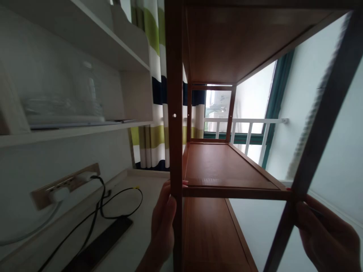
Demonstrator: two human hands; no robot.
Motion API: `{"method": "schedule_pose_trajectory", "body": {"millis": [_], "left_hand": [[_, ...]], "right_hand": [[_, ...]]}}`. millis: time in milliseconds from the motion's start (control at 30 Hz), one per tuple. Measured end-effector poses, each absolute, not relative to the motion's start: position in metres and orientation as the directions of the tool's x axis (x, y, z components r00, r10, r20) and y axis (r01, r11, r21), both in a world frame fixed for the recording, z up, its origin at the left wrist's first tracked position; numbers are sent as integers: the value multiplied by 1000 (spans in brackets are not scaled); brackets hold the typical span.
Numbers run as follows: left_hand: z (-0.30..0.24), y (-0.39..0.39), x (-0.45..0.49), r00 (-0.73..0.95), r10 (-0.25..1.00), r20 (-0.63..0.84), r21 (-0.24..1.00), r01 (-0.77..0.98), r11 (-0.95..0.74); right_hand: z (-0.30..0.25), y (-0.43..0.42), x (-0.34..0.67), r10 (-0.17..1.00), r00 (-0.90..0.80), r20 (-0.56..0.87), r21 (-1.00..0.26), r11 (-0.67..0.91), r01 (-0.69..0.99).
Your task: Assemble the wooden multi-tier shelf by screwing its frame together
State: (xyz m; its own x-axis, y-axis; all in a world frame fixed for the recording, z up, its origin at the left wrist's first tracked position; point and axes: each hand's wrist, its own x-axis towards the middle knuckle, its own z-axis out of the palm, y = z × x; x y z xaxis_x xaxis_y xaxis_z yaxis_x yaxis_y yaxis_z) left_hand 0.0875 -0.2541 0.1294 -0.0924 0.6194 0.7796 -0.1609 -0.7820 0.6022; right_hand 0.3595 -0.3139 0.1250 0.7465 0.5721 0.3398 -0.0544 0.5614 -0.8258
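A person's left hand [163, 221] closes its fingers around the front left post of a brown wooden rack [215, 166], and the right hand [326, 236] clasps the blurred right post. The rack fills the view, just beside a counter [136, 234] strewn with black cables [113, 204], before a striped curtain [154, 139].

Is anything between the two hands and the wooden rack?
Nothing visible. The left hand grips the left front post of the rack, and the right hand holds the right front post.

Black cable [141, 198] on pale desk [136, 236]
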Motion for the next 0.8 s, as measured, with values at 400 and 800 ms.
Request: {"method": "schedule_pose_trajectory", "body": {"millis": [400, 800], "left_hand": [[128, -255, 82, -8, 576, 817, 572, -106, -813], [129, -253, 86, -27, 490, 871, 490, 13, -872]], "right_hand": [[121, -315, 364, 577, 749, 325, -845, 532, -44], [106, -308, 383, 534, 755, 381, -832, 554, 27]]}}
